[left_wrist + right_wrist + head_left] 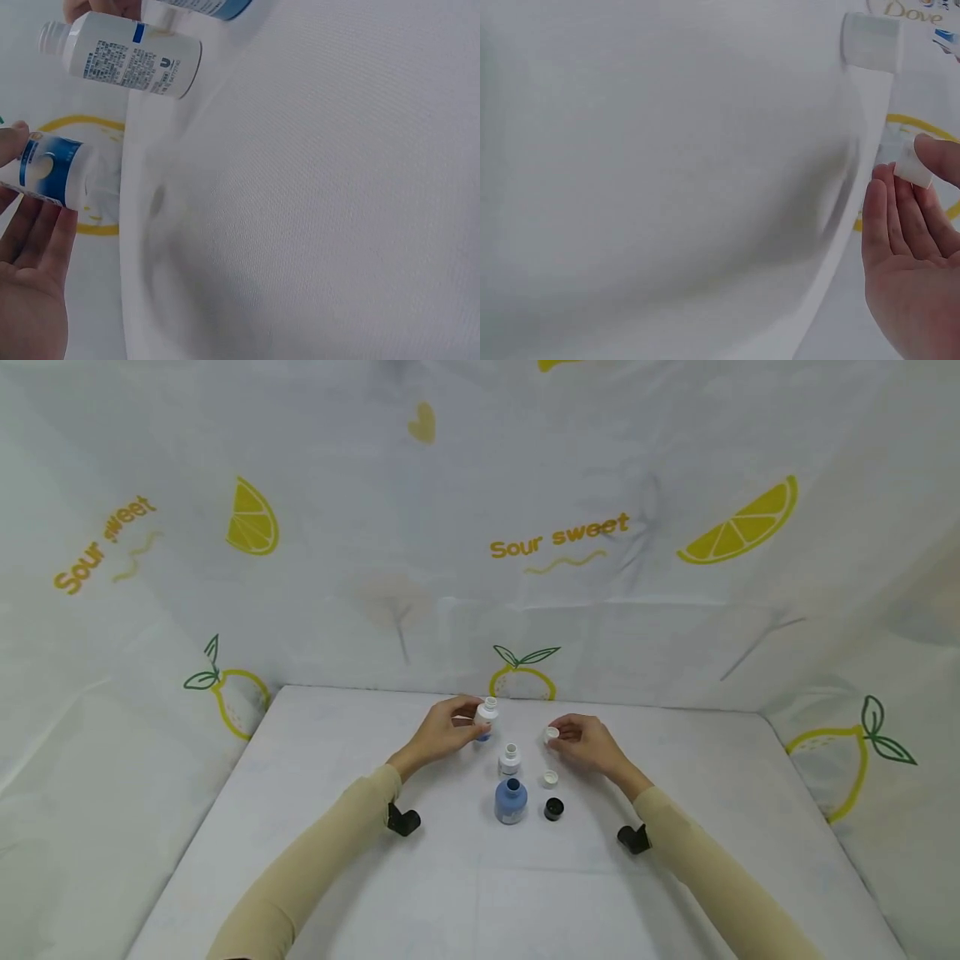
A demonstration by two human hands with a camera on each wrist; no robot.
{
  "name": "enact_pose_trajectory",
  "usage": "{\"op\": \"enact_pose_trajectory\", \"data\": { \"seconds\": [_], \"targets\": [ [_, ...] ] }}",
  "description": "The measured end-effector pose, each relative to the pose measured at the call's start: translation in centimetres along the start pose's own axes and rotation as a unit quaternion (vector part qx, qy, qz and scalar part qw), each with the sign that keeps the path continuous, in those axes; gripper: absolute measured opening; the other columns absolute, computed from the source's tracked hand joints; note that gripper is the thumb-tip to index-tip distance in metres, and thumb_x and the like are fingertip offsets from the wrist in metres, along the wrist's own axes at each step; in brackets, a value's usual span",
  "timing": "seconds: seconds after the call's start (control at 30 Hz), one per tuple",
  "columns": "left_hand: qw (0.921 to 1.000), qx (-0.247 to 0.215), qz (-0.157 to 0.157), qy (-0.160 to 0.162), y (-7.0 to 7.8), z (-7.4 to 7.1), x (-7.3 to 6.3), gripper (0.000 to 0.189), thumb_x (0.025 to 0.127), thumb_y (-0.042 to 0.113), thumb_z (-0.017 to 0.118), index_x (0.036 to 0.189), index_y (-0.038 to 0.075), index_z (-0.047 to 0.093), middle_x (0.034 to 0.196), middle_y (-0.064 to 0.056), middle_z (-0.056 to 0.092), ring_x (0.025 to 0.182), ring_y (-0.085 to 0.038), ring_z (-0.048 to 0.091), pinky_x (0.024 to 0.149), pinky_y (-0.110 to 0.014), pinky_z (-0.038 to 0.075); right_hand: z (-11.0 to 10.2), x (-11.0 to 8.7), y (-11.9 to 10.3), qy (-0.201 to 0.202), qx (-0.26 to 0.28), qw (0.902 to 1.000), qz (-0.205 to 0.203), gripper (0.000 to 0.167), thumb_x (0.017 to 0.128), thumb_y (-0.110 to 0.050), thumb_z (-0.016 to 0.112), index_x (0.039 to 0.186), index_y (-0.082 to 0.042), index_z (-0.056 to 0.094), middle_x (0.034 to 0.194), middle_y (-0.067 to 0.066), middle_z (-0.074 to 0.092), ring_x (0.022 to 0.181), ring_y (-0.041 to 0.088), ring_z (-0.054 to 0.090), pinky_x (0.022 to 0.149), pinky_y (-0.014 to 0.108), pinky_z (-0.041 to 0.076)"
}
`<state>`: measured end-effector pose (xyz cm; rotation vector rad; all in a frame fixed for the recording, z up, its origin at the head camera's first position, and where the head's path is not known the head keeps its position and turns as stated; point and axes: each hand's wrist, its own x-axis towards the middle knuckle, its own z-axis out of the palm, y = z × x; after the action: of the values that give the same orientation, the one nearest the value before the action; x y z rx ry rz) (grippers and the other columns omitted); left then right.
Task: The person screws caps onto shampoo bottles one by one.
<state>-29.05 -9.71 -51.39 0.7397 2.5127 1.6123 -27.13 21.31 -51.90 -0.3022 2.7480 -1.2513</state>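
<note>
Left hand (442, 729): thumb and fingers gripping an uncapped white-and-blue bottle (487, 713), mouth up. Right hand (590, 745): thumb and fingertips pinching a small white cap (552, 734). Nearer, on the table (420, 893): open white bottle (509, 763), open blue bottle (511, 805); beside them, second white cap (550, 779), black cap (553, 810).
</note>
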Motion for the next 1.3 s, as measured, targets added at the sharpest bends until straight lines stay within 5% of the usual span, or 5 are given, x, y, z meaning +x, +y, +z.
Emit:
{"op": "enact_pose_trajectory", "data": {
  "seconds": [0.6, 0.93, 1.3],
  "targets": [
    [0.9993, 0.022, 0.026, -0.017, 1.3, 0.6, 0.4, 0.045, 0.099, 0.018, 0.082, 0.139, 0.003, 0.069, 0.136, -0.017, 0.072, 0.122, -0.032, 0.073, 0.107, -0.036, 0.064, -1.1, 0.1, -5.4, -0.003, 0.102, 0.9936, -0.048, 0.038, 0.1, -0.015, 0.08, 0.135, -0.002, 0.073, 0.137, 0.022, 0.073, 0.125, 0.041, 0.073, 0.104, 0.043, 0.066],
    [0.9975, 0.046, 0.045, -0.027, 1.5, 1.0, 0.6, 0.044, 0.099, 0.019, 0.082, 0.139, 0.006, 0.07, 0.134, -0.014, 0.072, 0.121, -0.033, 0.073, 0.107, -0.04, 0.064, -1.0, 0.2, -6.7, -0.018, 0.085, 0.9906, -0.106, 0.037, 0.099, -0.008, 0.079, 0.134, 0.002, 0.073, 0.137, 0.023, 0.073, 0.123, 0.041, 0.074, 0.107, 0.044, 0.064],
    [0.9957, 0.064, 0.05, -0.043, 1.7, 0.9, 0.9, 0.045, 0.1, 0.021, 0.081, 0.14, 0.005, 0.07, 0.131, -0.014, 0.072, 0.123, -0.035, 0.072, 0.108, -0.043, 0.064, -1.3, 0.0, -7.0, -0.014, 0.088, 0.9892, -0.117, 0.036, 0.099, -0.007, 0.079, 0.134, 0.0, 0.073, 0.137, 0.023, 0.073, 0.122, 0.04, 0.075, 0.104, 0.041, 0.066]
  ]
}}
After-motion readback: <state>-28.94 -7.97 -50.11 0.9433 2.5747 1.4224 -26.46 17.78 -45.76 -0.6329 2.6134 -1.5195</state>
